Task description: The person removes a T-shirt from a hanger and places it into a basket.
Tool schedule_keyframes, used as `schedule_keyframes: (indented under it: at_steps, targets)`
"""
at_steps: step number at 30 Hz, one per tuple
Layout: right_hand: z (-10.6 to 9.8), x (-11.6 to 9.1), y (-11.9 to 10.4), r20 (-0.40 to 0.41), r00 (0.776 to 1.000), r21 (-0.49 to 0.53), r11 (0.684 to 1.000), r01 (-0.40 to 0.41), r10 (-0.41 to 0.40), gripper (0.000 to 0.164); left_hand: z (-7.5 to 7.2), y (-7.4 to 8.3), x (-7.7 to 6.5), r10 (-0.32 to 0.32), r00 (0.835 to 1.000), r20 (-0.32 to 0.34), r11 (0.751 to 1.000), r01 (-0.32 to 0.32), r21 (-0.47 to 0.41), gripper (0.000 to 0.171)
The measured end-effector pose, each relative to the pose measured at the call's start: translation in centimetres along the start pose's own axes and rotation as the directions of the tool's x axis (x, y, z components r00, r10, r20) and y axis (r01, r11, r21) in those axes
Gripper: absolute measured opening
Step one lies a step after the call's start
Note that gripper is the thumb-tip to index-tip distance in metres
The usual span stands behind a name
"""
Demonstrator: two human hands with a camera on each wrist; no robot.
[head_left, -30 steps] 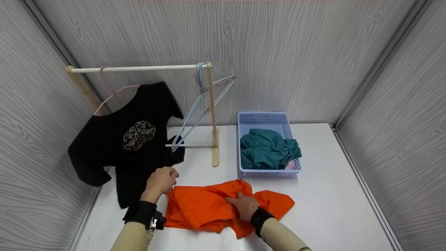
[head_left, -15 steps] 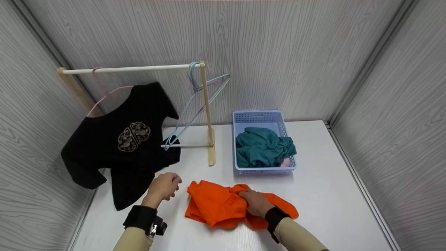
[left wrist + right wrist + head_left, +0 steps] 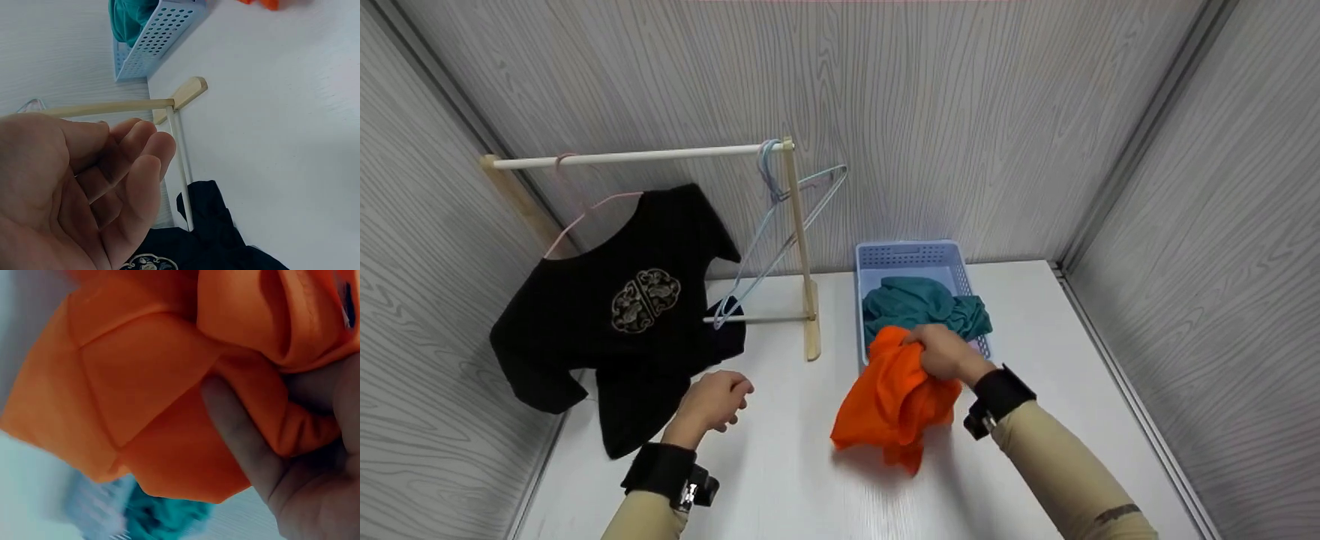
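My right hand (image 3: 943, 351) grips a bunched orange garment (image 3: 896, 397), which hangs from the fingers in front of the basket and overlaps its near rim in the head view. Up close in the right wrist view, folds of the orange cloth (image 3: 140, 394) are pinched between thumb and fingers. My left hand (image 3: 712, 401) hovers over the table with loosely curled fingers and holds nothing; the left wrist view shows its bare palm (image 3: 84, 197). It is nearest to the black short-sleeved top (image 3: 607, 315), which hangs on a pink hanger (image 3: 619, 196) and bears a round gold emblem.
The blue plastic basket (image 3: 907, 253) stands at the back with a crumpled teal garment (image 3: 911, 300) in it. Left of it is a rack with a white rail (image 3: 660, 154) and wooden posts (image 3: 801, 240). Light blue hangers (image 3: 750, 277) hang at its right end. Walls enclose the white table (image 3: 780, 480).
The right hand has gathered the orange garment, lifted it off the table and carried it up to the basket. The left hand has stayed nearly in place. The head view has shifted slightly.
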State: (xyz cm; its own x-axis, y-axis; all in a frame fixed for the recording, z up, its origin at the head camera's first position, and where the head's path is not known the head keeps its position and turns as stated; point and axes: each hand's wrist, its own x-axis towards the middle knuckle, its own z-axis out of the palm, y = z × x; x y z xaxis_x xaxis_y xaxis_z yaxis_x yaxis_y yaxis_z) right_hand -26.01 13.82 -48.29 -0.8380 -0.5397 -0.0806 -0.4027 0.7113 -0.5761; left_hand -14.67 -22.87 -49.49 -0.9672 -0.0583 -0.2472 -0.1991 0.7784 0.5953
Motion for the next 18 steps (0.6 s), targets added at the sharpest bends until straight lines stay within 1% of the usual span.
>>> schedule_keyframes:
  at_steps: [2,5,8,10,12,14,17,18]
  targets:
    - [-2.8,0.6,-0.5,-0.049,0.999,-0.026,1.0,-0.001,-0.001,0.047,-0.1,-0.1,-0.3,-0.003,1.0,-0.002,1.0,0.003,-0.005,0.02]
    - [-6.9,1.8,-1.0,-0.128,0.992,-0.031,0.999,-0.029,0.025,0.044,-0.3,-0.2,-0.5,-0.017,1.0,-0.006,1.0,0.017,-0.018,0.02]
    - [-10.4,2.9,-1.1,-0.215,0.975,-0.003,0.998,-0.061,0.059,0.044,-0.3,-0.4,-0.7,-0.024,1.0,-0.012,0.999,0.023,-0.026,0.021]
    - [-12.2,3.7,-1.0,-0.271,0.96,0.015,0.997,-0.073,0.075,0.046,-0.4,-0.5,-0.8,-0.028,0.999,-0.017,0.999,0.027,-0.03,0.021]
    - [-13.4,4.5,-0.8,-0.326,0.942,0.018,0.996,-0.086,0.087,0.046,-0.4,-0.8,-1.1,-0.036,0.999,-0.02,0.999,0.035,-0.036,0.02]
    - [-14.1,5.2,-0.5,-0.38,0.92,0.002,0.995,-0.101,0.095,0.046,-0.4,-1.0,-1.4,-0.048,0.999,-0.024,0.998,0.047,-0.046,0.02]
    - [-14.5,6.2,0.0,-0.446,0.889,-0.016,0.993,-0.119,0.099,0.045,-0.4,-1.4,-1.7,-0.064,0.997,-0.03,0.996,0.062,-0.064,0.019]
    - [-14.4,6.5,0.2,-0.459,0.883,-0.017,0.993,-0.118,0.097,0.045,-0.3,-1.5,-1.7,-0.066,0.997,-0.031,0.996,0.064,-0.068,0.019]
